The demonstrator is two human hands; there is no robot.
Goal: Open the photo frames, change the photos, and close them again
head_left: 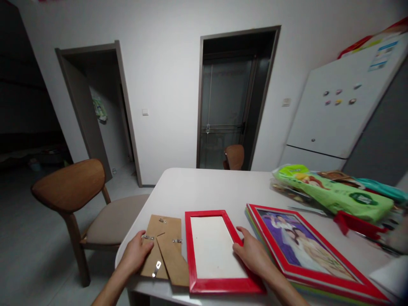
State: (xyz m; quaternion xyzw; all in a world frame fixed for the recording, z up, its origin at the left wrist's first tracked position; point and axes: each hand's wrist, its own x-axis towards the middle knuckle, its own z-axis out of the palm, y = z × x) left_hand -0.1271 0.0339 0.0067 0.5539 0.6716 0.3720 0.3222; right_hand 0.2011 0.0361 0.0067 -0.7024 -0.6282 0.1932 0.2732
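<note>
Brown backing board point(172, 227), near left on the tabletop point(216, 187): your left hand point(137, 251) is pinching its left edge; pulling nearward could drop it. Red frame point(219, 285), alongside right: your right hand point(253, 253) is clasping its right rail.

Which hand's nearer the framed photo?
Right. The right hand is at the right edge of the blank frame, just left of the framed photo; the left hand is farther left, at the brown backing board.

Passable: tabletop point(216, 187) farther ahead of left grip point(136, 252) and right grip point(252, 254). Low crossing between grips blocked by brown backing board point(172, 226), red frame point(223, 286). Right of right grip: framed-picture stack point(304, 244) in way; green packet point(346, 196) farther ahead-right.
</note>
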